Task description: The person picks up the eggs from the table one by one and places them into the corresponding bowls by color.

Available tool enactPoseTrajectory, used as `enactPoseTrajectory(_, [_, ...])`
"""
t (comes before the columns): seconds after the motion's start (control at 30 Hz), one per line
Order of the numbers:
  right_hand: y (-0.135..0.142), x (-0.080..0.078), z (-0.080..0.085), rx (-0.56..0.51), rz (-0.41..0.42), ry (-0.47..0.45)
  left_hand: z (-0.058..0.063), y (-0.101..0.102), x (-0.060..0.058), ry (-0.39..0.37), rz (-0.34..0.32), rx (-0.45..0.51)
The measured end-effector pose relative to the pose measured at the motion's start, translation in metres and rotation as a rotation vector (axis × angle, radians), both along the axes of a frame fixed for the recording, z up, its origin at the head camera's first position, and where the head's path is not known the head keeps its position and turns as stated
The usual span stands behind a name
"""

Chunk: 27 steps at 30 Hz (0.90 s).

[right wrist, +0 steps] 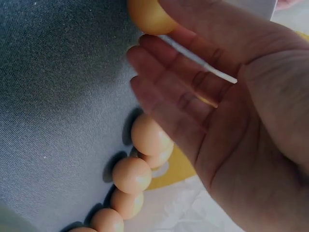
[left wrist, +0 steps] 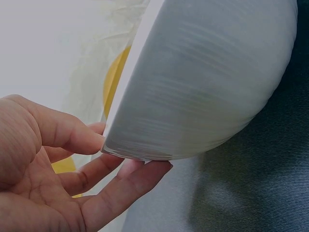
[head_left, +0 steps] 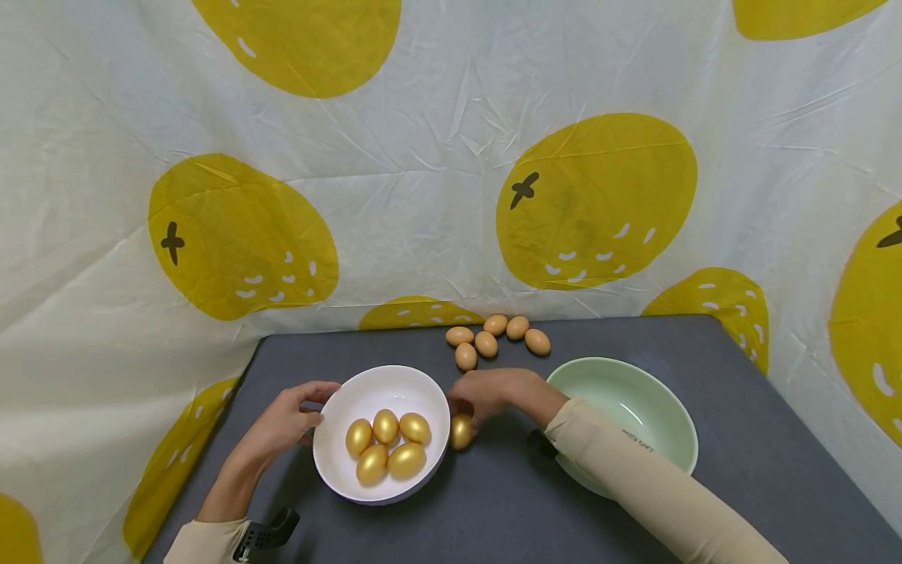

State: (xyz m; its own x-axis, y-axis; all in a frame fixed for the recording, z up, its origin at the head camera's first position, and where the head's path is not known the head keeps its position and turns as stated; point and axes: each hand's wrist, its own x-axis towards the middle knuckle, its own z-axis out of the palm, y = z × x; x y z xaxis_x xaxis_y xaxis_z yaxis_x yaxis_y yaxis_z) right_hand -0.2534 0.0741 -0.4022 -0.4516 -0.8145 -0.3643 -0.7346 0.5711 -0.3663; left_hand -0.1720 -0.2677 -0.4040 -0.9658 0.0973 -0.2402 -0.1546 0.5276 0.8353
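My left hand [head_left: 287, 423] is at the left side of a white bowl [head_left: 326, 462]. In the left wrist view, the thumb meets the bowl's rim and the fingertips [left wrist: 157, 169] bear on its outer wall. Several golden eggs [head_left: 385, 427] lie inside the bowl. Just right of the bowl, my right hand [head_left: 489, 394] pinches another golden egg [head_left: 461, 433], low over the table. The right wrist view has this golden egg [right wrist: 150, 17] at the top, by the thumb, with the other fingers stretched out and apart.
Several brown eggs [head_left: 486, 345] lie loose at the table's back edge, beyond my right hand. A green bowl [head_left: 655, 415] stands on the right, partly behind my right sleeve. The dark table [head_left: 521, 517] backs onto a white curtain [head_left: 423, 227] with yellow fruit prints.
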Motion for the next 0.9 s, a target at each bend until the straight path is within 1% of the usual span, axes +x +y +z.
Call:
enactPoseTrajectory(0.1, [0.000, 0.001, -0.001, 0.014, -0.013, 0.004, 0.000, 0.000, 0.001, -0.003, 0.005, 0.001])
enactPoseTrajectory(0.3, [-0.004, 0.003, -0.006, 0.014, -0.032, -0.031, 0.000, 0.000, 0.001, -0.001, 0.005, -0.002])
enactPoseTrajectory(0.4, [-0.006, 0.005, -0.007, 0.032, -0.051, -0.031, 0.000, 0.000, 0.000, -0.001, 0.003, 0.005])
enactPoseTrajectory(0.5, [-0.006, 0.005, -0.006, 0.053, -0.047, -0.022, 0.000, 0.001, 0.000, -0.004, 0.002, 0.012])
enactPoseTrajectory(0.6, [-0.005, 0.003, -0.006, 0.063, -0.027, -0.016, 0.000, 0.001, 0.000, -0.005, 0.002, 0.016])
enactPoseTrajectory(0.83, [0.003, 0.000, -0.003, 0.040, -0.053, -0.064, 0.001, 0.001, 0.001, -0.004, -0.002, 0.017])
enactPoseTrajectory(0.9, [0.005, -0.002, -0.002, 0.023, -0.047, -0.077, 0.001, 0.001, 0.001, -0.003, -0.002, 0.018])
